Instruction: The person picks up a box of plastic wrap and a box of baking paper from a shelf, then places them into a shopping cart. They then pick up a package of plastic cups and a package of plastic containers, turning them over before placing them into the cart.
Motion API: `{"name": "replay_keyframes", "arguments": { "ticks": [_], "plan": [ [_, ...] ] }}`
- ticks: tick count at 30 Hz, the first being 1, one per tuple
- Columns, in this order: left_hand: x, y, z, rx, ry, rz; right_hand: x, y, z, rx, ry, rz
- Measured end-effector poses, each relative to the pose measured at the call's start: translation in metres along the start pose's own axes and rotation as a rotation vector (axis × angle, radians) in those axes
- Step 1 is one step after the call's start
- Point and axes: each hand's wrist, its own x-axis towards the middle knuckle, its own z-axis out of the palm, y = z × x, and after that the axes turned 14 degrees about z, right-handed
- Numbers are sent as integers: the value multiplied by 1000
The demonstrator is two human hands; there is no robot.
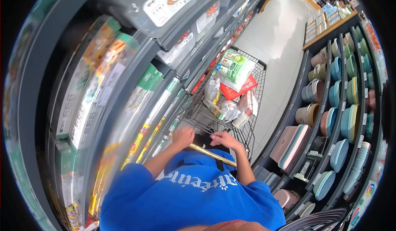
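Note:
My left hand [182, 137] is wrapped round the gold handle bar [208, 153] of a shopping cart [260, 76]. My right hand [222, 139] hovers just forward of the bar, fingers curled in, with nothing visible in them. Inside the wire basket lie a green and white soft pack [238, 71], a flat red package [240, 89], a clear plastic bag [211, 90] and a pinkish wrapped item [246, 107]. Another crinkled clear packet [227, 110] rests lower in the basket.
Close on the left runs a shelf with long boxes [93, 103] and plastic bins [177, 47]. The right shelf [284, 115] holds bowls [340, 152], bins and pink trays [287, 144]. Grey tiled floor [270, 33] stretches ahead between them.

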Motion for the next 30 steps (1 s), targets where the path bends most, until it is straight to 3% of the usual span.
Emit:
{"name": "replay_keyframes", "arguments": {
  "ticks": [2,4,6,12,13,15,17,19,20,23,26,27,30],
  "plan": [
    [-11,0,1,-1,44,-9,28,-5,-28,314,-169,-43],
    [-17,-7,5,47,51,-16,71,-2,-56,629,-112,-167],
    [-21,-12,16,74,146,64,141,16,-90,689,128,-229],
    [-40,-12,10,52,-23,16,339,107,-160,232,579,29],
    [-39,-29,40,57,26,38,376,108,-187,104,705,6],
    [-38,-29,32,61,-34,22,424,129,-176,33,824,79],
    [-42,-23,27,38,-98,4,431,136,-151,-43,896,166],
    [-42,-29,30,51,-136,1,458,149,-154,12,911,276],
    [-49,-50,61,62,-59,45,480,136,-185,8,991,256],
    [-41,-38,46,63,-115,31,498,154,-177,21,1018,328],
    [-36,-29,35,73,-207,2,494,157,-172,76,972,353],
    [-38,-52,66,62,-146,34,512,152,-206,55,1047,269],
    [-41,-39,49,52,-191,-2,514,158,-188,56,1034,250]
  ]
}}
